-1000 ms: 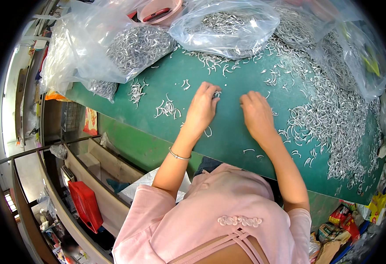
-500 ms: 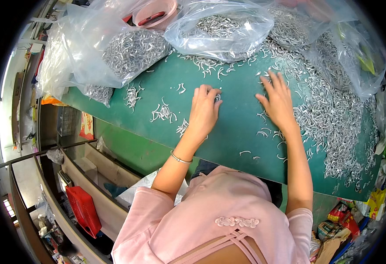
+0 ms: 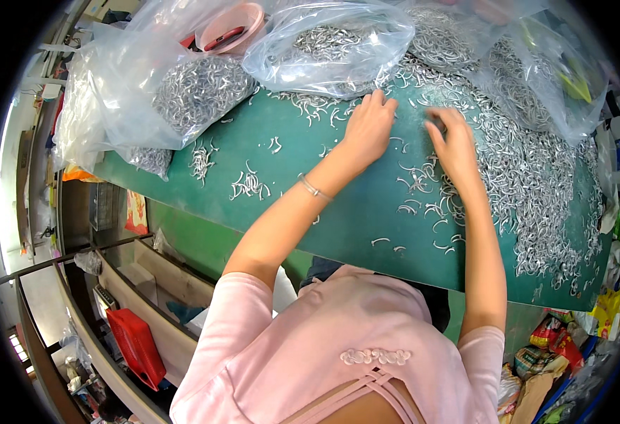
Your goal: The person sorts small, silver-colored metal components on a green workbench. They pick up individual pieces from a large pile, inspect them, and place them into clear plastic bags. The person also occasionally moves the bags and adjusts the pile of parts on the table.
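Observation:
Small curved silver metal pieces lie in a broad heap on the green tabletop, right of my right hand. My left hand is closed, its fingers bunched and pointing down at the tabletop near the open clear bag of such pieces. What the fingers hold, if anything, is hidden. My right hand hovers at the heap's left edge, fingers curled, with a gap between thumb and forefinger; its fingertips are slightly blurred and no piece shows in them. Loose pieces are scattered between the two forearms.
More clear bags of metal pieces stand at the back left and back right. A pink basin with a red-handled tool is behind them. Small clusters lie at left. A red basket sits on the shelving at lower left.
My left hand has moved right and away from me, toward the open bag. My right hand's spread fingers have curled in. More loose pieces show between my arms.

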`<state>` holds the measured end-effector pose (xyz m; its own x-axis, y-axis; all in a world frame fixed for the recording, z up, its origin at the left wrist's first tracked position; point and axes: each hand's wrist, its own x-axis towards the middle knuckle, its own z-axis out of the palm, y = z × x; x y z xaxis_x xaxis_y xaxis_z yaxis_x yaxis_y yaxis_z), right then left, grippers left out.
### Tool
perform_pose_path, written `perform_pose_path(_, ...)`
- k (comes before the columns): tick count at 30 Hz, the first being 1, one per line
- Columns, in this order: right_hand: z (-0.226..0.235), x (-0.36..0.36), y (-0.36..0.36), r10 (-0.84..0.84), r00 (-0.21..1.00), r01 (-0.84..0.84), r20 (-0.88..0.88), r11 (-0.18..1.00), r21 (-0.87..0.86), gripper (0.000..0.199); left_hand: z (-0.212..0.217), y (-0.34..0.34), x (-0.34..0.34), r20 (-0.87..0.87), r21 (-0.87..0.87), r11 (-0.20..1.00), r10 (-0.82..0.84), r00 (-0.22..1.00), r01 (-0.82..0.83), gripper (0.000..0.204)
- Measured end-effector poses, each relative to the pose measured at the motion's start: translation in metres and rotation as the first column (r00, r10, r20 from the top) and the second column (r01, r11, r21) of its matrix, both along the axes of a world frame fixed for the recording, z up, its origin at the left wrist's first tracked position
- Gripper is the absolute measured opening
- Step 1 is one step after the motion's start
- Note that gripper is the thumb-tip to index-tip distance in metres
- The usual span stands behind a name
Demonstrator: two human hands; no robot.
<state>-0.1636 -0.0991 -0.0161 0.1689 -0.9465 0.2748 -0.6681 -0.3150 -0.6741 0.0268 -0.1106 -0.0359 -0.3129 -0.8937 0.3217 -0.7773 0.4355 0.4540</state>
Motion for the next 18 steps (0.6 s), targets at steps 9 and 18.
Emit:
perform_pose_path(9,-0.018,0.03,-0.019,-0.04,0.906,-0.073,-0.421,0.966,-0.248,0.012,0.017,0.036,0.039,-0.095,0.06,0.993,0.103,0.99,-0.097,0.01)
perform_pose_path(18,0.005,0.087,0.046,0.431,0.883,-0.441,-0.188,0.897,-0.016,0.009,0.021,0.095,0.134,-0.135,0.187,0.87,0.482,0.865,-0.456,0.01)
